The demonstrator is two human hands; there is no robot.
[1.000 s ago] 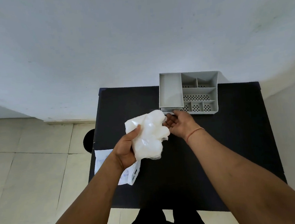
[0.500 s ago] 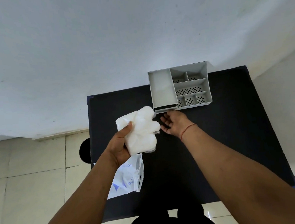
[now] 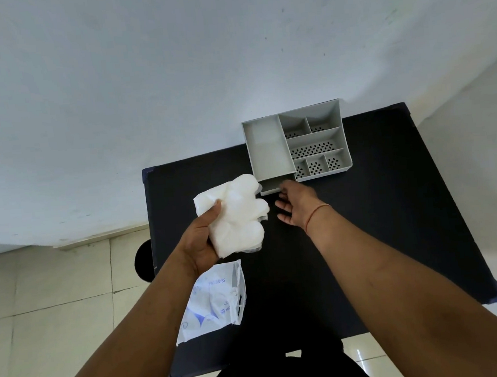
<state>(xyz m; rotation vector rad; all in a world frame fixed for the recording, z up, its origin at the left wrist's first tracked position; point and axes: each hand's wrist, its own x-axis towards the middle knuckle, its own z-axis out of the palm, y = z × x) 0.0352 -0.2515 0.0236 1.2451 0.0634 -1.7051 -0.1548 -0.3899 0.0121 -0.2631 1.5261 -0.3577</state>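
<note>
From the head view I read the left hand (image 3: 200, 247) as clamped on a crumpled white bundle (image 3: 237, 216). The thumb lies across the bundle's upper left corner, and the other fingers are hidden behind it. The bundle is held up off the black table (image 3: 379, 237), over the table's left half and just in front of the grey organiser (image 3: 268, 151). I cannot tell what material the bundle is, only that it is soft, white and wadded. The right hand (image 3: 297, 206) is released, with fingers loosely spread and nothing in them, and it sits just right of the bundle without touching it. One fingertip reaches to the front edge of a shallow drawer (image 3: 270, 184), which stands partly out from under the organiser's long left compartment - I cannot confirm contact. A thin red thread (image 3: 316, 216) circles the right wrist. The organiser stands at the far edge of the table against the white wall. Its left compartment has a solid floor, and the smaller compartments on its right have perforated floors. A flat printed packet (image 3: 217, 301), white with blue markings, lies on the table near its left edge, below the left forearm and well apart from the organiser. Beyond that edge is a pale tiled floor (image 3: 41, 294), with a dark round object (image 3: 143, 260) showing beside the table - too little of it shows to identify it.
</note>
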